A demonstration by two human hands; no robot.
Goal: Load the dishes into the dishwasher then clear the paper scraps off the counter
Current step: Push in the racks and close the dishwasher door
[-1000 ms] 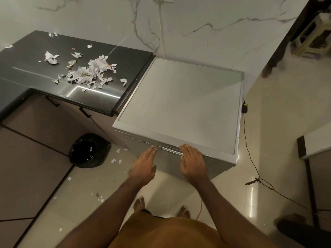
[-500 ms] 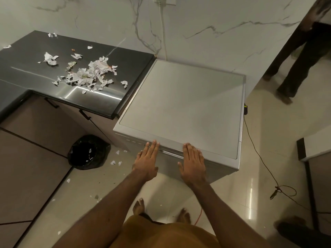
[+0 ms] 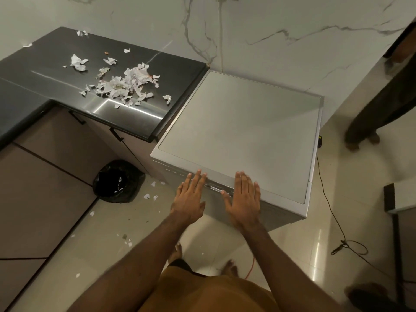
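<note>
Both my hands are out in front of me, palms down, fingers straight and close together, holding nothing. My left hand (image 3: 188, 199) and my right hand (image 3: 244, 199) lie side by side with a narrow gap between them, fingertips at the front upper edge of the one dishwasher (image 3: 243, 136); I cannot tell whether they press on it. The dishwasher's door is closed and its flat pale top carries no items. It stands against the marble wall (image 3: 281, 23), its left side just beside the dark tabletop (image 3: 45, 61). On that tabletop lie the paper scraps (image 3: 126, 86): one main heap near the middle, plus loose pieces around it and toward the back edge, too many and too small to count exactly. Two dark handles (image 3: 76, 117) show on the cabinet fronts below. On the floor (image 3: 292, 244), one black bin bag (image 3: 118, 181) sits at the foot of the cabinets, left of the dishwasher, with several floor scraps (image 3: 148, 195) scattered near it. One black cable (image 3: 333, 212) trails across the floor right of the dishwasher. My two bare feet (image 3: 176, 251) are beneath my arms. A second person's legs (image 3: 382, 104) stand at the far right.
</note>
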